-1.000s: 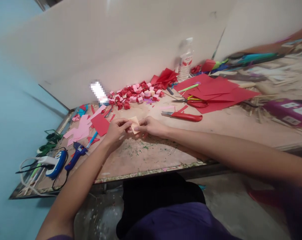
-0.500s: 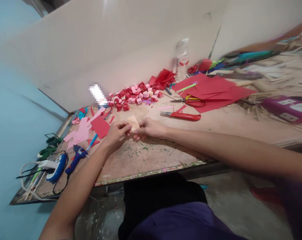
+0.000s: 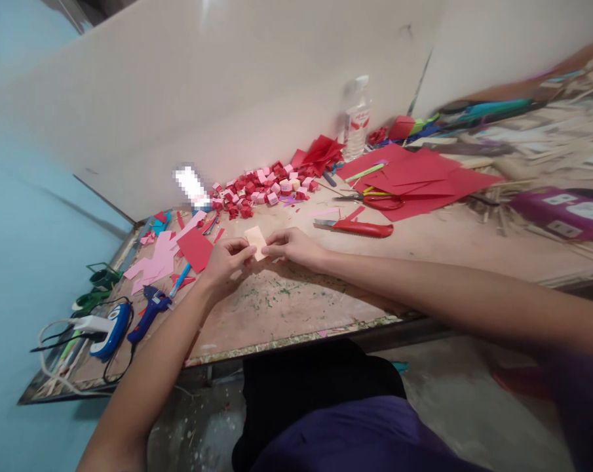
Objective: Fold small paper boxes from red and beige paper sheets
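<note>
Between both hands, above the tabletop, is a small pale peach piece of paper (image 3: 255,242). My left hand (image 3: 229,257) pinches its left edge between thumb and fingers. On the other side, my right hand (image 3: 295,248) grips its right edge, thumb in front. A red sheet of paper (image 3: 196,249) lies just left of my left hand, with a blue pen (image 3: 181,279) beside it. Behind the hands sits a heap of small folded red and pink paper pieces (image 3: 263,188). To the right of it lies a red-handled box cutter (image 3: 358,227).
Red-handled scissors (image 3: 382,200) rest by red paper sheets (image 3: 424,177). A plastic bottle (image 3: 358,121) stands against the wall. At left are pink paper scraps (image 3: 156,261), a blue glue gun (image 3: 150,310) and a blue power strip (image 3: 112,331) with cables. Thin wooden sticks (image 3: 566,131) cover the far right.
The peach paper has turned more upright and shifted slightly left. My right hand's fingers have moved up along its right edge; my left hand keeps its pinch.
</note>
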`<state>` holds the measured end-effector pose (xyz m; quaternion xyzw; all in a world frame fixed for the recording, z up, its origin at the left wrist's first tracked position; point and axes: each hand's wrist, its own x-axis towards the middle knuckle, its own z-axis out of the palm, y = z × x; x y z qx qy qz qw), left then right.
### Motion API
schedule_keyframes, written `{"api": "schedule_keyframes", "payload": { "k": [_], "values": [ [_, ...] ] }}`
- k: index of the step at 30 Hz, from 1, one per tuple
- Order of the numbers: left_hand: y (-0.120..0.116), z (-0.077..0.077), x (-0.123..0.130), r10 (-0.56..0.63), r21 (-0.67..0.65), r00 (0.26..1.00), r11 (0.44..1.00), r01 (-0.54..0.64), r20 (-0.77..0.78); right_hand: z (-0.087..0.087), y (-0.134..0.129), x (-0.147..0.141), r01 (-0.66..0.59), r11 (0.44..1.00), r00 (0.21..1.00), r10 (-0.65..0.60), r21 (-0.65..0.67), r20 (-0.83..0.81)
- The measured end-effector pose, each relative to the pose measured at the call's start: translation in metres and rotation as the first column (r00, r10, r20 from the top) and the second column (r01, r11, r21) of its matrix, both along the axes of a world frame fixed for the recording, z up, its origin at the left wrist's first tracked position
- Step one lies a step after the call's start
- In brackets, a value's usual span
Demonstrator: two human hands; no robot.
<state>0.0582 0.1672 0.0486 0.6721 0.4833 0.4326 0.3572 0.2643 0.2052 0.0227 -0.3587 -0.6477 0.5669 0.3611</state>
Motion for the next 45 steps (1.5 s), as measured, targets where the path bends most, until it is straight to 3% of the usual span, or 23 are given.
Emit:
{"api": "schedule_keyframes", "payload": {
  "k": [4, 12, 16, 19, 24, 31, 36, 45],
  "values": [
    [0.001, -0.007, -0.002, -0.006, -0.007, 1.0, 1.0, 0.006, -0.02, 0.001, -0.001, -0.001, 0.029, 0.999, 0.999, -0.029, -0.022, -0.031],
    [0.007, -0.009, -0.001, 0.02, -0.015, 0.999, 1.0, -0.019, 0.037, 0.009, -0.004, 0.005, -0.219, 0.976, 0.975, 0.219, -0.003, -0.027],
    [0.001, -0.009, 0.0, 0.019, -0.1, 0.994, 0.995, -0.008, 0.108, 0.01, -0.006, 0.003, -0.127, 0.992, 0.992, 0.127, -0.016, -0.025],
    [0.002, -0.007, -0.002, -0.02, -0.084, 0.996, 0.996, 0.027, 0.087, 0.009, -0.006, 0.001, -0.061, 0.997, 0.996, 0.059, -0.038, -0.059],
    [0.01, -0.005, -0.008, -0.017, -0.011, 1.0, 1.0, 0.017, 0.016, 0.005, -0.002, 0.0, -0.046, 0.998, 0.996, 0.042, -0.048, -0.084],
    [0.008, -0.016, -0.006, -0.004, -0.093, 0.995, 0.996, 0.013, 0.103, -0.003, 0.003, -0.002, -0.02, 0.997, 0.992, 0.01, -0.08, -0.127],
    [0.009, -0.015, -0.006, 0.015, -0.122, 0.983, 0.992, 0.008, 0.185, 0.002, 0.001, -0.003, -0.005, 0.996, 0.991, -0.007, -0.091, -0.131],
    [0.014, -0.012, -0.009, 0.024, -0.072, 0.985, 0.997, -0.012, 0.173, 0.009, -0.002, -0.002, 0.018, 0.994, 0.991, -0.032, -0.109, -0.129]
  ]
}}
